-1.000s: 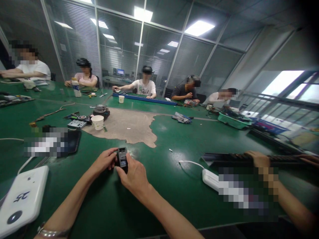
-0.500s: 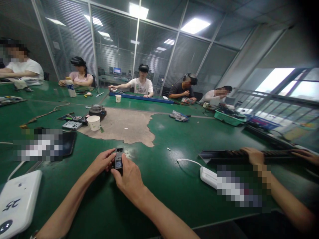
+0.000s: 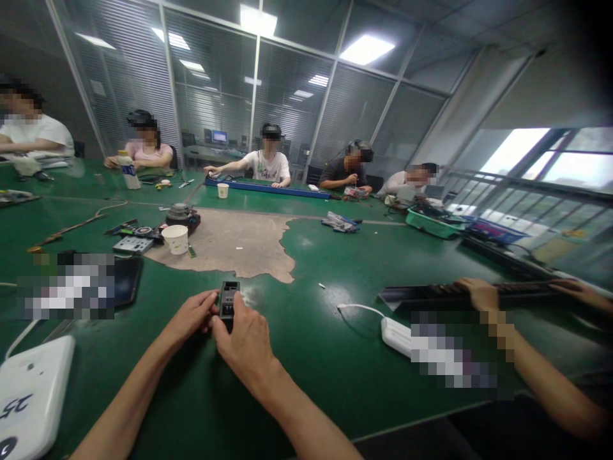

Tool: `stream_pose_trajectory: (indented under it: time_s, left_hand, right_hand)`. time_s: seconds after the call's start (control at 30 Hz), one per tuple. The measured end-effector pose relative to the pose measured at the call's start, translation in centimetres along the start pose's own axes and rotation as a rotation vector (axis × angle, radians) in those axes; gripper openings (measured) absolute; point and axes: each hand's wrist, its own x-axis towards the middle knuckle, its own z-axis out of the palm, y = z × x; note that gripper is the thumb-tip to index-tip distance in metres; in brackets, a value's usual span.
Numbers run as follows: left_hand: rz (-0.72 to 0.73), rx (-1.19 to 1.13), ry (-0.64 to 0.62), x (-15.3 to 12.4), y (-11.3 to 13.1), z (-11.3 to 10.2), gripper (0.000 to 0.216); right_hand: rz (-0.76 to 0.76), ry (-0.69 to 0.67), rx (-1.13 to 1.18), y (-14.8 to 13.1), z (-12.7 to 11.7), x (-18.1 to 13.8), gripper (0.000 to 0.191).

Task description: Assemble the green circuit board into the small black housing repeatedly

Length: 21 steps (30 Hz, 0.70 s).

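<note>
Both my hands hold a small black rectangular device (image 3: pixel 228 299) just above the green table (image 3: pixel 335 332), low in the middle of the view. My left hand (image 3: pixel 190 316) pinches its left side with curled fingers. My right hand (image 3: pixel 244 345) wraps its lower right side, thumb on the front face. The device's top end with two small openings points away from me.
A white box (image 3: pixel 29 396) lies at the near left. A white adapter with a cable (image 3: pixel 395 333) lies to the right, beside a neighbour's arm (image 3: pixel 541 377) and long black strip (image 3: pixel 460 292). A paper cup (image 3: pixel 176 239) and parts stand beyond. Several people sit around the far edge.
The view has drifted left and down slightly. The device has tilted flatter, so its small screen no longer shows. Both hands keep their grip.
</note>
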Motion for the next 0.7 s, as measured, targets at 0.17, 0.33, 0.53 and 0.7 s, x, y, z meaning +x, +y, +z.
stream_pose_trajectory:
  time_s: [0.17, 0.33, 0.53, 0.7]
  left_hand:
    - [0.000, 0.069, -0.029, 0.2, -0.1, -0.1, 0.067]
    - [0.001, 0.194, -0.032, 0.4, -0.7, -0.3, 0.066]
    - [-0.003, 0.227, -0.039, 0.4, -0.4, -0.2, 0.064]
    - [-0.004, 0.265, -0.034, 0.3, 0.0, -0.1, 0.063]
  right_hand:
    - [0.007, 0.084, 0.068, 1.0, -3.3, 0.4, 0.054]
    - [0.051, 0.135, 0.045, 4.6, -4.9, -0.8, 0.057]
    - [0.128, 0.041, -0.001, 7.5, -4.0, -3.4, 0.056]
    - [0.152, 0.034, -0.018, 8.0, -3.6, -4.3, 0.060]
